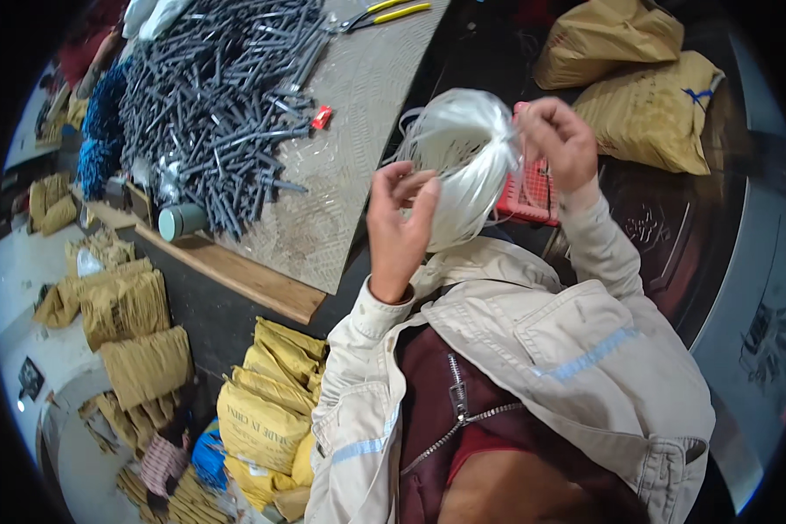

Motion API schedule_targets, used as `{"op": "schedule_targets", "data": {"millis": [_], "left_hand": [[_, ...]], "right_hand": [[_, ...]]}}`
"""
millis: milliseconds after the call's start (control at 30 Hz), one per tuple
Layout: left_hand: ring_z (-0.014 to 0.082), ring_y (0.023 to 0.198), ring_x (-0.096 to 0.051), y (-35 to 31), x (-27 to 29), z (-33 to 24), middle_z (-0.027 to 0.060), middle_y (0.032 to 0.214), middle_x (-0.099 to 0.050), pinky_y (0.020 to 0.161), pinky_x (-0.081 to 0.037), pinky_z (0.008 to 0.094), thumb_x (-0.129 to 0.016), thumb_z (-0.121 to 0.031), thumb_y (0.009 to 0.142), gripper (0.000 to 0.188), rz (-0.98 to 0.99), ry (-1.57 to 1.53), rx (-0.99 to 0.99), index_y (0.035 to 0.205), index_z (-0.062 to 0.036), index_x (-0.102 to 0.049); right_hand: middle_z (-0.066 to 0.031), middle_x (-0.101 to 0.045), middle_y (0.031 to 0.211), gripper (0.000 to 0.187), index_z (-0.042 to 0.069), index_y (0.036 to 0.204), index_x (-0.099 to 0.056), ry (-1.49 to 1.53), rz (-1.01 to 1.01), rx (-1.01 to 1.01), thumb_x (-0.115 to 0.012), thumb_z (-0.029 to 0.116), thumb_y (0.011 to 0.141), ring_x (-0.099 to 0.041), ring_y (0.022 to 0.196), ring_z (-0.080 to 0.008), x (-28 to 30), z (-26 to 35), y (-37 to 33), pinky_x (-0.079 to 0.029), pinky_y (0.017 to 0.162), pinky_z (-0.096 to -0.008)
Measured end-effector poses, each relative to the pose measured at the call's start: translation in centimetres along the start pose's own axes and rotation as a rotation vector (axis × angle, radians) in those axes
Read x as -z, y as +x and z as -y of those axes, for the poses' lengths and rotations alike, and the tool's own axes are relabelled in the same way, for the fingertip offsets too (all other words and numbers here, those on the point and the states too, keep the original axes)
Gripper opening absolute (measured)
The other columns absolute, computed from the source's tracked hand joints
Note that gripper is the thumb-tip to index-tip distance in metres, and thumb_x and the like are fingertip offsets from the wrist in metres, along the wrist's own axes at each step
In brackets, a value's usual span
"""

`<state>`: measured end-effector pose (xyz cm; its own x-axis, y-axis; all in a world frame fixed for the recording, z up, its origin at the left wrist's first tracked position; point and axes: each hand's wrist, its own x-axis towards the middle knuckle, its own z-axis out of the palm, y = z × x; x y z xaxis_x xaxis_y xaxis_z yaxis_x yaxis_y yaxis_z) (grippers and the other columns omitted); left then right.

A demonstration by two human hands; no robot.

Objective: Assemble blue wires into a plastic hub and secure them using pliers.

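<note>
A loose hank of white plastic string [471,131] hangs in front of me, past the table's right edge. My right hand [566,144] is closed, thumb and fingers pinching the gathered strands at the hank's right side. My left hand [401,218] is at the hank's left side, its fingers half bent and apart. Whether a thin strand touches those fingertips is too fine to make out. Behind the hank and my right wrist, a red plastic basket [532,196] shows in part.
On the table [358,105] lie a heap of grey rods [223,105], yellow-handled pliers [384,13], a small red packet [322,117] and a pale green cylinder [181,222]. A wooden board [236,275] lines its near edge. Brown sacks [646,109] and yellow sacks [266,428] stand around.
</note>
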<state>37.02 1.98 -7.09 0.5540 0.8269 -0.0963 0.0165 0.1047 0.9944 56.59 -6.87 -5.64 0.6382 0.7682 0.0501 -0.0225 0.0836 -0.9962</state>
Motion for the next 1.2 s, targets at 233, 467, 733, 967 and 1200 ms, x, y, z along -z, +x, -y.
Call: {"op": "schedule_targets", "data": {"millis": [233, 467, 733, 967, 1200], "left_hand": [[0.0075, 0.073, -0.055, 0.4, 4.8, 0.0, 0.0052, 0.081, -0.061, 0.064, -0.043, 0.0207, -0.059, -0.010, 0.084, 0.015, 0.069, 0.088, 0.013, 0.092, 0.0022, -0.055], [0.0086, 0.076, -0.055, -3.2, 8.0, 3.5, 0.0057, 0.084, -0.062, 0.071, -0.043, 0.0206, -0.055, -0.013, 0.087, 0.014, 0.094, 0.203, 0.144, 0.090, 0.0012, -0.056], [0.0084, 0.065, -0.055, -9.7, 9.6, 15.5, 0.0052, 0.072, -0.062, 0.060, -0.043, 0.0235, -0.061, -0.020, 0.082, 0.022, 0.105, 0.249, 0.320, 0.085, 0.0016, -0.059], [0.0151, 0.067, -0.059, -15.1, 11.3, 23.6, 0.0094, 0.075, -0.064, 0.062, -0.045, 0.0284, -0.061, -0.028, 0.081, 0.028, 0.019, 0.356, 0.497, 0.088, -0.0004, -0.060], [0.0211, 0.088, -0.057, -17.8, 9.1, 31.4, 0.0112, 0.095, -0.061, 0.075, -0.044, 0.0330, -0.059, -0.025, 0.080, 0.026, 0.032, 0.408, 0.263, 0.094, -0.0038, -0.061]], "right_hand": [[0.0020, -0.055, 0.058, 0.015, 0.004, 0.076, -0.061, -0.350, -0.195, 0.029, -0.066, 0.018, 0.079, -0.046, 0.044, -0.0044, 10.8, -4.5, 7.5, -0.036, 0.042, -0.0184], [0.0010, -0.056, 0.057, 0.016, 0.006, 0.075, -0.063, -0.007, -0.434, 0.082, -0.068, 0.021, 0.076, -0.045, 0.043, -0.0051, 15.9, -3.1, 9.9, -0.032, 0.040, -0.0183], [0.0034, -0.054, 0.056, 0.016, 0.004, 0.080, -0.065, -0.076, -0.580, 0.158, -0.067, 0.020, 0.078, -0.043, 0.043, -0.0039, 19.5, -1.3, 11.6, -0.030, 0.040, -0.0168], [0.0017, -0.052, 0.053, 0.016, 0.005, 0.071, -0.062, 0.016, -0.620, 0.046, -0.066, 0.019, 0.076, -0.040, 0.039, -0.0053, 18.3, -1.8, 12.9, -0.029, 0.037, -0.0192], [0.0002, -0.052, 0.052, 0.014, 0.005, 0.070, -0.061, -0.255, -0.734, -0.064, -0.066, 0.018, 0.076, -0.042, 0.039, -0.0083, 18.5, -4.8, 18.2, -0.030, 0.037, -0.0217]]}}
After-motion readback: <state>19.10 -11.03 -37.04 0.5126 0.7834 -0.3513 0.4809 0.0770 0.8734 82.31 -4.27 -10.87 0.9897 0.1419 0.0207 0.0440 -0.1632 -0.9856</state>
